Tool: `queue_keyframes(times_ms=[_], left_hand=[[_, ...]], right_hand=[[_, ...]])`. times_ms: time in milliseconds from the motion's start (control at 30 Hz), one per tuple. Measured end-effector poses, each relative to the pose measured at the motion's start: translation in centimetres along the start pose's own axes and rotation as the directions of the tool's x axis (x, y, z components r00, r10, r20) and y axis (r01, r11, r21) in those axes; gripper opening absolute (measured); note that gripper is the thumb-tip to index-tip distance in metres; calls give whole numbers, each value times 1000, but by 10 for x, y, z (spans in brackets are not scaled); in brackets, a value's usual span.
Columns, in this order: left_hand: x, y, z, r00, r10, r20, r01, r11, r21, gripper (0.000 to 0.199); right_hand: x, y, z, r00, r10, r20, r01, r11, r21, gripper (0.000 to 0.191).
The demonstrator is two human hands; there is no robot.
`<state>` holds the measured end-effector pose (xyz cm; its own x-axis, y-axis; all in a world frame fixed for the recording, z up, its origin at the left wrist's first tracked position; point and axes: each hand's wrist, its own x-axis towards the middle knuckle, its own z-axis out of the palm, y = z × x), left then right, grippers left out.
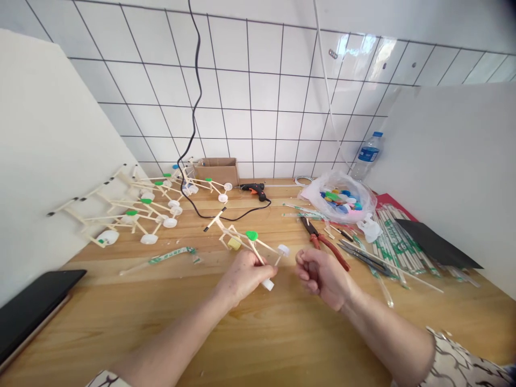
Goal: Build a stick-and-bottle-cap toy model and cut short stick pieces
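A small stick-built model (231, 232) with a green cap (251, 235), a yellow cap (234, 244) and white caps (283, 250) at its near end is in front of me. My left hand (245, 274) is closed round its near part, thumb pressed on a stick. Just right of the model, my right hand (320, 271) is closed with the fingers curled in; anything between its fingertips is too small to make out. Black tips show on the model's far crossbar.
Similar models (146, 215) stand at left. Behind are a cardboard box (217, 173) and a glue gun (255, 189). At right lie red-handled pliers (331, 249), scissors (365, 257), wrapped sticks (397, 239), a bag of caps (322, 207) and a bottle (367, 155).
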<state>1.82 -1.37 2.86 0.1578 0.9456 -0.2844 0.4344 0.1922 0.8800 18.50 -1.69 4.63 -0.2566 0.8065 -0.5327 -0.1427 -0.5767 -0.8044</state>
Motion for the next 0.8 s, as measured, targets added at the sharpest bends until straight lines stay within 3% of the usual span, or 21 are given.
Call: queue_keyframes(times_ms=[133, 333, 800], left_hand=[[-2, 4, 1, 998, 42, 37, -44, 997, 61, 25], [1, -2, 3, 992, 121, 41, -126, 978, 165, 24], [2, -2, 4, 994, 105, 43, -112, 968, 223, 22]], right_hand=[[-1, -2, -6, 995, -94, 13, 93, 994, 60, 16], [3, 6, -8, 961, -277, 11, 277, 957, -88, 28], [13, 16, -6, 935, -345, 76, 347, 853, -391, 32]])
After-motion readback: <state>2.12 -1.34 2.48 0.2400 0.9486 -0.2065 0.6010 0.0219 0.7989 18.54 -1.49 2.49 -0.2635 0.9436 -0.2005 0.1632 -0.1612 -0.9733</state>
